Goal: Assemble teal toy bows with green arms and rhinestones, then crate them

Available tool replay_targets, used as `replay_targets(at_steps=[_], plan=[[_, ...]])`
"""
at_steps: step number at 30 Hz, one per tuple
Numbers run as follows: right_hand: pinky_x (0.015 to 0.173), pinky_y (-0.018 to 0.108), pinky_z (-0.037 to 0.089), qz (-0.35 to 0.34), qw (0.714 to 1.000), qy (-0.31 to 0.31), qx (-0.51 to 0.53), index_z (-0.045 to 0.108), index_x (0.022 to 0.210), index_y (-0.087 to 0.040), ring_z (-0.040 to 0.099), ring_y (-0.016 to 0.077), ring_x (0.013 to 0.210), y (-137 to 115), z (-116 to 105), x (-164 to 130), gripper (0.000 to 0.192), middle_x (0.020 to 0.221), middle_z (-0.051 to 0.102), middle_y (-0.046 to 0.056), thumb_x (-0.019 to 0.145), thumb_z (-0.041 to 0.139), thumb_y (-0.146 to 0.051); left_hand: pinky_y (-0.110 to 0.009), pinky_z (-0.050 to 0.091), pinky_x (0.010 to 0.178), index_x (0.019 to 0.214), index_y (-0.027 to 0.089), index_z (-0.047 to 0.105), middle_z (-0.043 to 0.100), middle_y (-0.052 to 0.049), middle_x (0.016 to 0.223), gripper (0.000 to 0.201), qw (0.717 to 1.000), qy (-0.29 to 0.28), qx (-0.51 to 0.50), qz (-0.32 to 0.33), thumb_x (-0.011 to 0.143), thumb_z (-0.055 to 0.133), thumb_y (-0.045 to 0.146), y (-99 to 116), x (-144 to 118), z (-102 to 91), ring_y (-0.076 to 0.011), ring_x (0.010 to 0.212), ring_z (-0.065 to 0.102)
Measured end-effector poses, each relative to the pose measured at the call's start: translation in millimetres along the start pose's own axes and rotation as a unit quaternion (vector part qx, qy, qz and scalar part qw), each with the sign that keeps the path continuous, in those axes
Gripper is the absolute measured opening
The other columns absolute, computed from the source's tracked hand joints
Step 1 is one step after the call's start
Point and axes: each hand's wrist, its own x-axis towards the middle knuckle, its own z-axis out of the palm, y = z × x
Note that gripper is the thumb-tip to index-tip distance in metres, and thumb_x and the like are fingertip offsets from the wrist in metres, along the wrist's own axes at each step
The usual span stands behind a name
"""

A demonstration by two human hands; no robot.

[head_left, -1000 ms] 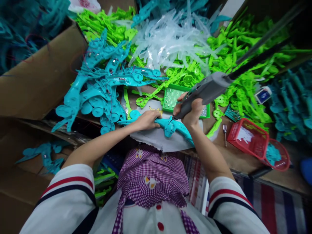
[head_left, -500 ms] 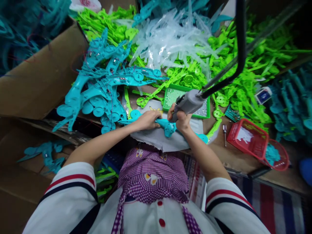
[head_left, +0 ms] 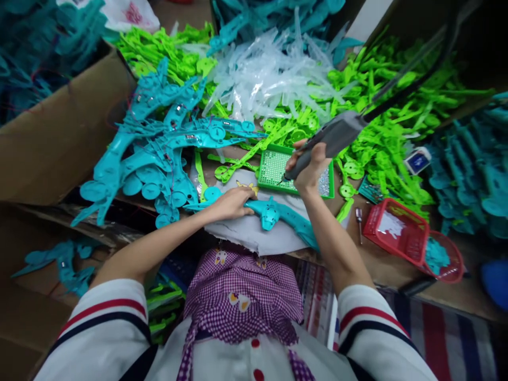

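My left hand (head_left: 234, 203) is closed on a turquoise plastic toy part (head_left: 270, 212), which lies across a grey cloth (head_left: 254, 238) at the table's front edge. Wrapped in the fingers of my right hand (head_left: 311, 166) is a grey electric screwdriver (head_left: 337, 137), a dark cable running from its back end up to the right. Its thin bit points down left over a green perforated tray (head_left: 278, 165) that holds small silvery pieces, apparently screws. The bit is apart from the turquoise part.
Turquoise parts (head_left: 146, 153) with thin wires pile up at left beside a cardboard box (head_left: 67, 127). Behind lie translucent pieces (head_left: 265, 74) and lime-green parts (head_left: 381, 137). At right are a small screwdriver (head_left: 359, 225), a red basket (head_left: 397, 233) and a round red basket (head_left: 452, 259).
My right hand has lifted the electric screwdriver off the turquoise part, up and right to above the green tray. My left hand still grips the part.
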Motion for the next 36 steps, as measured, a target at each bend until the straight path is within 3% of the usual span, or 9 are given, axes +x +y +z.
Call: replay_targets(at_steps=[9, 15, 19, 22, 26, 30, 36], plan=[[0.047, 0.029, 0.043, 0.046, 0.996, -0.046, -0.055, 0.063, 0.085, -0.026, 0.062, 0.0173, 0.055, 8, -3, -2, 0.064, 0.059, 0.052, -0.002, 0.068, 0.055, -0.087, -0.04, 0.049, 0.093, 0.107, 0.019, 0.066, 0.068, -0.009, 0.113, 0.033, 1.0, 0.01, 0.003, -0.002, 0.077, 0.078, 0.026, -1, 0, 2.4, -0.0271, 0.107, 0.063], [0.045, 0.029, 0.042, 0.041, 0.999, -0.026, -0.018, 0.063, 0.082, -0.026, 0.058, 0.016, 0.051, 10, 1, -3, 0.064, 0.054, 0.05, -0.002, 0.071, 0.051, -0.088, -0.04, 0.048, 0.092, 0.105, 0.018, 0.066, 0.068, -0.009, 0.112, 0.033, 1.0, 0.007, 0.003, -0.009, 0.076, 0.079, 0.026, 2, 0, -0.2, -0.0273, 0.107, 0.063], [0.042, 0.029, 0.04, 0.022, 0.999, 0.038, -0.003, 0.063, 0.085, -0.026, 0.051, 0.0134, 0.043, -17, -1, -2, 0.067, 0.051, 0.045, -0.005, 0.073, 0.044, -0.089, -0.038, 0.048, 0.091, 0.105, 0.018, 0.065, 0.068, -0.009, 0.111, 0.033, 1.0, 0.008, 0.005, -0.01, 0.076, 0.079, 0.026, 3, 0, -1.0, -0.0266, 0.106, 0.063], [0.037, 0.029, 0.036, 0.022, 0.998, 0.039, 0.036, 0.063, 0.083, -0.027, 0.045, 0.0129, 0.037, -49, -10, -20, 0.071, 0.046, 0.041, -0.006, 0.069, 0.043, -0.093, -0.037, 0.048, 0.088, 0.103, 0.018, 0.065, 0.069, -0.008, 0.108, 0.031, 1.0, 0.014, 0.008, -0.008, 0.076, 0.079, 0.026, 2, 0, 0.4, -0.0257, 0.103, 0.063], [0.032, 0.03, 0.035, 0.054, 0.995, -0.042, 0.071, 0.066, 0.079, -0.028, 0.045, 0.0137, 0.033, -75, -18, -67, 0.067, 0.045, 0.045, -0.005, 0.067, 0.051, -0.092, -0.036, 0.047, 0.086, 0.098, 0.019, 0.065, 0.069, -0.006, 0.104, 0.029, 1.0, 0.016, 0.016, -0.008, 0.074, 0.08, 0.025, 2, 2, 2.4, -0.0243, 0.099, 0.063], [0.03, 0.029, 0.034, 0.066, 0.99, -0.08, 0.099, 0.066, 0.075, -0.026, 0.045, 0.0138, 0.031, -72, -16, -97, 0.064, 0.043, 0.048, -0.005, 0.063, 0.06, -0.089, -0.035, 0.046, 0.086, 0.099, 0.019, 0.065, 0.069, -0.006, 0.104, 0.03, 1.0, 0.013, 0.021, -0.009, 0.074, 0.081, 0.026, 2, 3, 2.3, -0.0239, 0.099, 0.063], [0.029, 0.027, 0.035, 0.11, 0.986, -0.091, 0.08, 0.061, 0.073, -0.024, 0.046, 0.013, 0.03, -53, -10, -101, 0.072, 0.042, 0.047, -0.006, 0.055, 0.059, -0.094, -0.035, 0.045, 0.087, 0.1, 0.018, 0.065, 0.068, -0.006, 0.103, 0.031, 0.999, 0.021, 0.033, -0.004, 0.074, 0.081, 0.027, 1, 3, 3.4, -0.0243, 0.1, 0.062]])
